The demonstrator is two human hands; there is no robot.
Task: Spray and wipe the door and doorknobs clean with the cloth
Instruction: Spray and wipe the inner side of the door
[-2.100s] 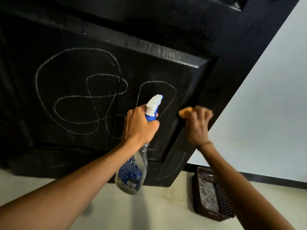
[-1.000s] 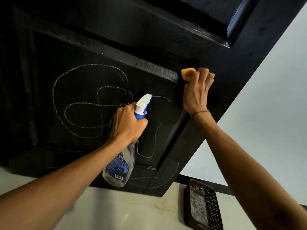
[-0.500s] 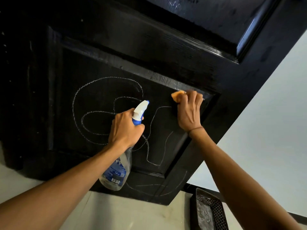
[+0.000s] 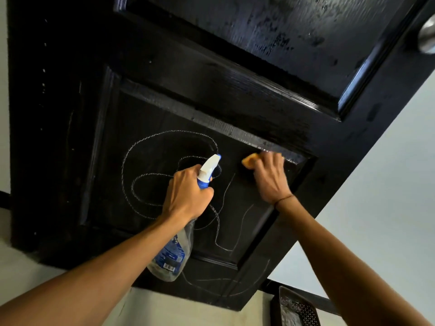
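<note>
Head view, door: the black panelled door (image 4: pixel 164 74) fills most of the frame, its lower panel covered in looping white chalk lines (image 4: pixel 131 184).
Head view, right hand: the right hand (image 4: pixel 270 177) is up at the top right corner of the lower panel, fingers (image 4: pixel 266 161) curled over an orange cloth (image 4: pixel 249 161) and pressing it flat to the wood just under the panel's upper moulding.
Head view, left hand: the left hand (image 4: pixel 188 196) grips the neck of a spray bottle (image 4: pixel 174 252), fingers wrapped tight around it, the white and blue nozzle (image 4: pixel 209 170) pointing at the door; I cannot tell whether a finger is on the trigger.
Head view, bottle: clear with a blue label, it hangs below the fist, near the middle of the chalked panel.
Head view, doorknob: a metal doorknob (image 4: pixel 427 36) shows at the far right edge, well apart from both hands.
Head view, floor: a dark perforated basket (image 4: pixel 299 309) sits on the floor at the lower right, beside the door's edge.
Step in hand: wiping the lower panel, judged from the cloth against the wood; the upper panel looks streaked and wet.
Progress: most chalk loops on the left and bottom of the panel remain, so the job looks far from done.
Next move: likely the cloth sweeps left and down across the chalk with firm, flat pressure, perhaps with fresh spray on the marks first; the doorknob is left to do.
</note>
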